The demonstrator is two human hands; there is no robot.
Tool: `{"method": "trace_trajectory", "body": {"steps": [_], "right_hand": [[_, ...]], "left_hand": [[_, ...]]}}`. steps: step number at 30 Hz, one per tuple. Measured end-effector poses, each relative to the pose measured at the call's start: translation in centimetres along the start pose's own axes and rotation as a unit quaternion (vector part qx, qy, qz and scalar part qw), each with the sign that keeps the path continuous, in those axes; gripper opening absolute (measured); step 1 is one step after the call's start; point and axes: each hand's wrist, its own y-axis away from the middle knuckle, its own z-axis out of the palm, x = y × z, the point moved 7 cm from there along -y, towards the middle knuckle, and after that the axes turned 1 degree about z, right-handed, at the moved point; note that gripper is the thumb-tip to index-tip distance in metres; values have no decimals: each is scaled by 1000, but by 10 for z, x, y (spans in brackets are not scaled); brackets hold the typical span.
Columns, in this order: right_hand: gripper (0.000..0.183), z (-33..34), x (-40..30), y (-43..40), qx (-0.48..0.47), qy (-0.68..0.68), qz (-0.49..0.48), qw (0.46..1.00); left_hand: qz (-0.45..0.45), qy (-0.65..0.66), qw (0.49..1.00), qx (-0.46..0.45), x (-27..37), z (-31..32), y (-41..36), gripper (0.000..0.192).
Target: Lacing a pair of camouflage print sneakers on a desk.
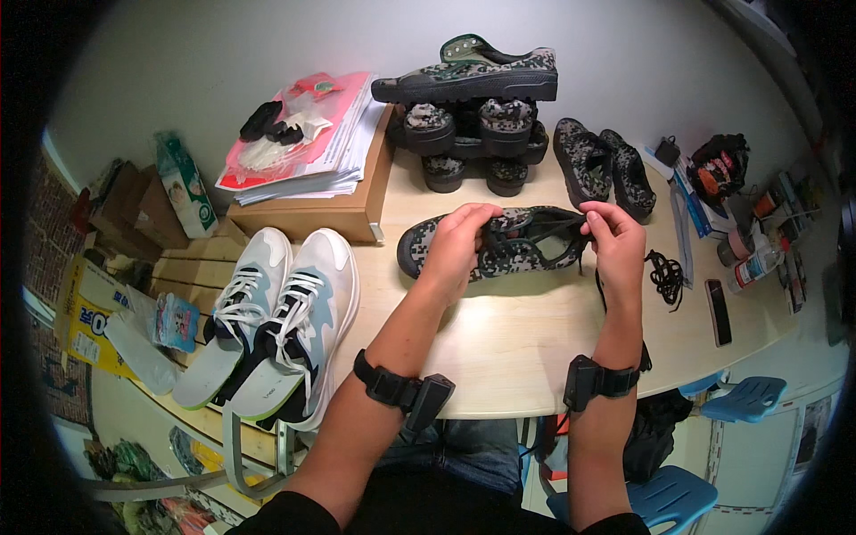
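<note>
A camouflage canvas shoe (pixel 521 257) with a black sole lies on its bottom on the wooden table, its toe to the left. My left hand (pixel 456 247) grips it across the front of the upper, fingers curled at the lacing area. Over the heel end, my right hand (pixel 612 235) pinches a black shoelace (pixel 580 224) between thumb and fingertips. One stretch of the lace runs from the shoe's opening to that pinch. Another length hangs below my right wrist, partly hidden behind the forearm. The lower eyelets are covered by my left hand.
Several matching camouflage shoes (pixel 478 73) are stacked at the back, with another pair (pixel 602 164) to their right. White sneakers (pixel 287 314) stand at left beside a cardboard box (pixel 314 217) topped with papers (pixel 328 157). Coiled black laces (pixel 666 279), a phone (pixel 718 312) and a bottle (pixel 756 266) lie right.
</note>
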Motion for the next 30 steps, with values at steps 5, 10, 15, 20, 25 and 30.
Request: {"method": "trace_trajectory", "body": {"steps": [5,10,15,20,25,30], "right_hand": [[15,-6,8,-6,44,-37,5,998],[14,-15,13,-11,83,-57,-21,995],[14,-24,22,-13,105,-107,2,989],[14,-27,35,-11,101,-295,100,945],[13,-20,47,-15,2,-526,158,836],[14,-16,57,-16,23,-536,164,828]], "left_hand": [[8,12,1000,4,-5,-6,-7,27],[-4,42,999,-21,-12,-9,-12,29],[-28,67,997,-36,-13,-5,-11,29],[-7,55,997,-47,-10,-9,-12,33],[-36,249,958,-140,1,1,-4,45],[-50,320,926,-192,3,8,-3,51]]}}
